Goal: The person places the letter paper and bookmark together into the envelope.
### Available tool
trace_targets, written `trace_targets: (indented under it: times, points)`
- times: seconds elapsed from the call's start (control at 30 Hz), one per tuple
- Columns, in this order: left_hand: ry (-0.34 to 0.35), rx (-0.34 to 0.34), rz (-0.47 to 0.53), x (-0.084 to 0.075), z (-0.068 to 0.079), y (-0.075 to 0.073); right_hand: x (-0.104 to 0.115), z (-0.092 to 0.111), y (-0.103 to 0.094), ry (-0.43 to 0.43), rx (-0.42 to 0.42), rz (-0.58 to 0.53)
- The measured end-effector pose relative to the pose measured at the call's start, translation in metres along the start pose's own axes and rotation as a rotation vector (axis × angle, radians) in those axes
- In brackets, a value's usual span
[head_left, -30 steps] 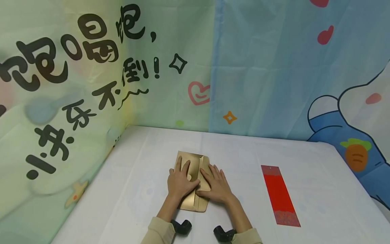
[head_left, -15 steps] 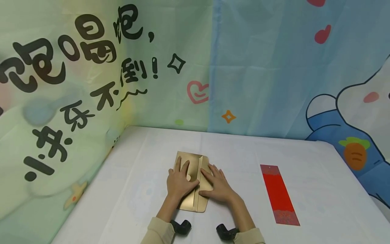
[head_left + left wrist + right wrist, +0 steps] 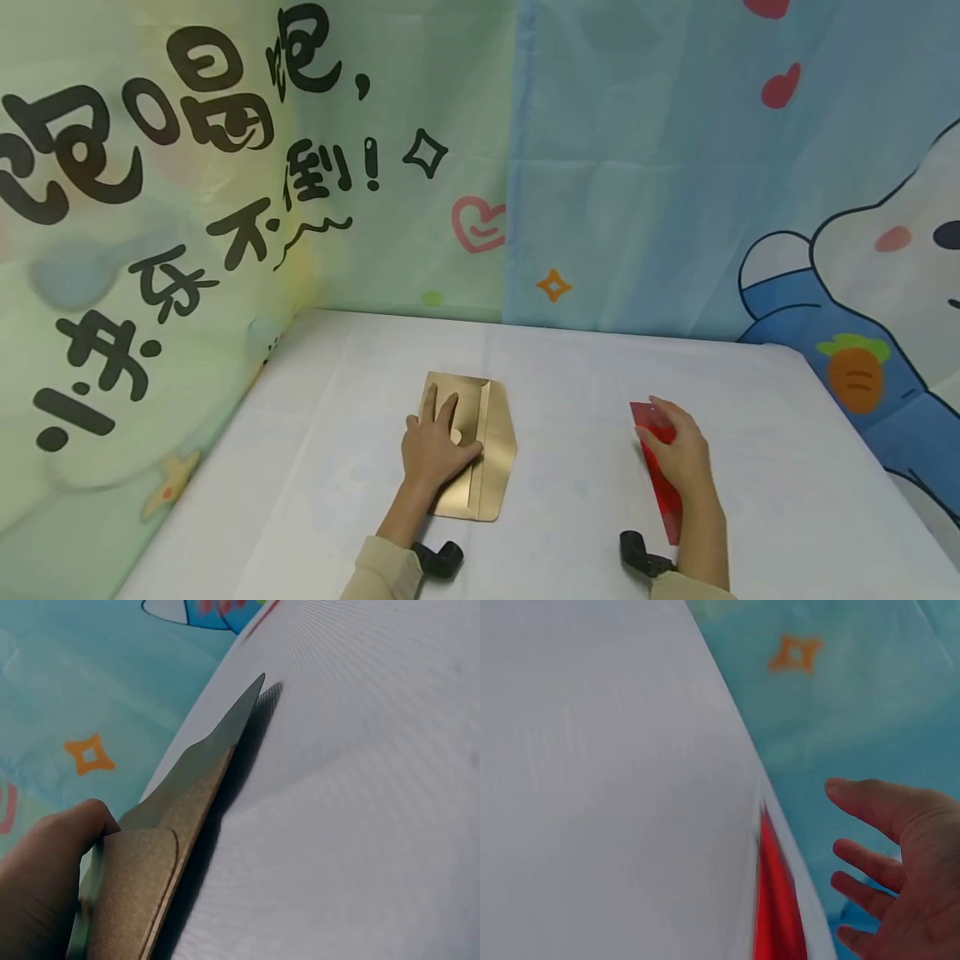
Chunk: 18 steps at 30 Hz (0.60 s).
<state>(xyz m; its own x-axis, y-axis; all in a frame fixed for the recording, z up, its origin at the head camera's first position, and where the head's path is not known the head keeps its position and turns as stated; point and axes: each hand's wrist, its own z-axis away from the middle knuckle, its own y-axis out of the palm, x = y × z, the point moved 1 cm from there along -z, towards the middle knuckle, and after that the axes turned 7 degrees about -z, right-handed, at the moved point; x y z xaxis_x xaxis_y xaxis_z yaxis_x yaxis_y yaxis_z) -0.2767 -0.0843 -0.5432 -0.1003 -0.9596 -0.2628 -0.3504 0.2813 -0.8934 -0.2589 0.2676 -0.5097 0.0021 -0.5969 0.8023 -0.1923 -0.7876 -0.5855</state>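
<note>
My left hand lies spread on the gold envelope; my right hand, well apart, is over the red strip, thumb and fingers parted, not gripping. Risk: strip looks thin, so a pinch could slip or crease it; lifting the left could let the envelope slide. Right pose: thumb inward, 3 fingers visible below it in wrist view. White table underneath, curtain behind.

The white table and backdrop are viewed forward and downward from the head. Both wrist views are taken closer and lower, tilted toward the backdrop. The gold folder is shared by head and left wrist, the red strip by head and right wrist, the orange star by all.
</note>
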Motion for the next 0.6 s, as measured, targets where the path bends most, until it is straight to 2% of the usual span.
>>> trace_targets:
  times: [0.1, 0.17, 0.33, 0.6]
  points:
    - [-0.005, 0.001, -0.002, 0.001, 0.0, -0.002, -0.027, 0.01, -0.019, 0.154, -0.036, 0.033]
    - [-0.008, 0.004, 0.0, 0.002, 0.001, -0.002, -0.039, 0.013, -0.023, 0.18, -0.001, 0.067]
    - [-0.014, 0.023, -0.001, 0.003, 0.0, -0.001, -0.044, 0.011, -0.02, 0.067, 0.116, 0.219]
    - [-0.005, 0.026, 0.003, 0.0, 0.001, 0.0, -0.041, 0.014, -0.021, 0.034, 0.109, 0.219]
